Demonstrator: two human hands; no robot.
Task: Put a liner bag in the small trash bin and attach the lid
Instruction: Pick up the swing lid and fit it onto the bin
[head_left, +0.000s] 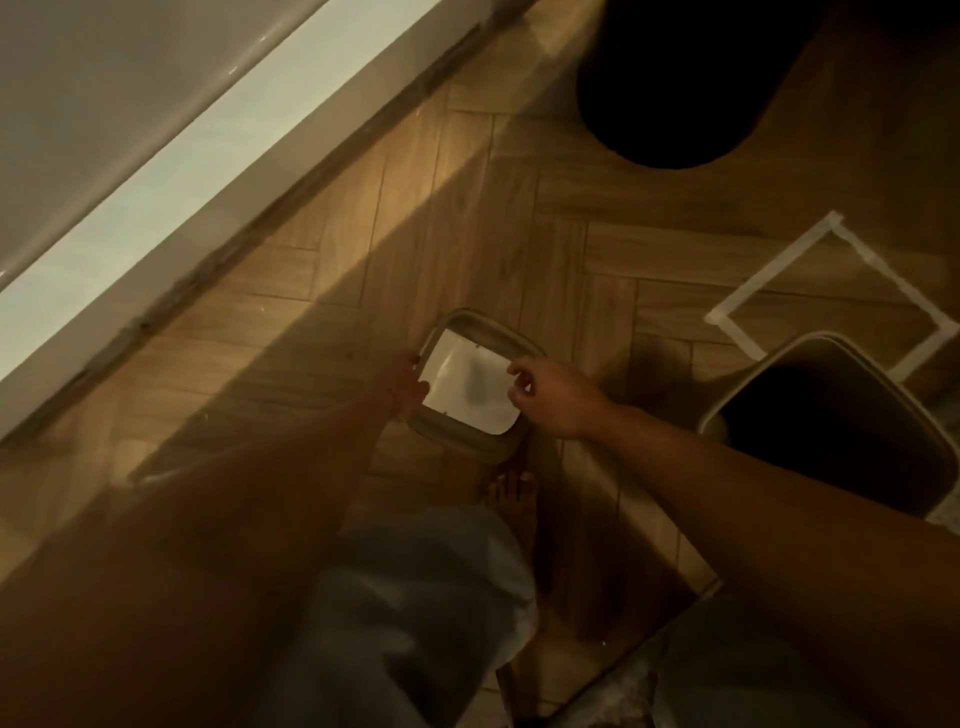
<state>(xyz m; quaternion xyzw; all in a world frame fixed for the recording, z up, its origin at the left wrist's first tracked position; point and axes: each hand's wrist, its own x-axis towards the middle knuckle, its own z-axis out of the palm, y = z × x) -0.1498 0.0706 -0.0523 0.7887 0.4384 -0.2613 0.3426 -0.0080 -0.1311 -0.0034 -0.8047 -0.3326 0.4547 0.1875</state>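
The small trash bin (483, 325) stands on the wooden floor at the centre of the view, seen from above, with a beige rounded-square rim. A white liner bag (467, 384) shows inside its opening. My left hand (408, 382) rests on the rim's left side with the fingers curled over the edge. At the right side, my right hand (550, 397) pinches the rim where the liner's edge lies. Whether the beige rim is a separate lid ring I cannot tell.
A larger pale bin (779, 349) with a dark inside stands at the right. A white tape square (774, 266) marks the floor behind it. A black round object (670, 78) sits at the top. A white cabinet base (156, 171) runs along the left. My bare foot (511, 493) is just below the small bin.
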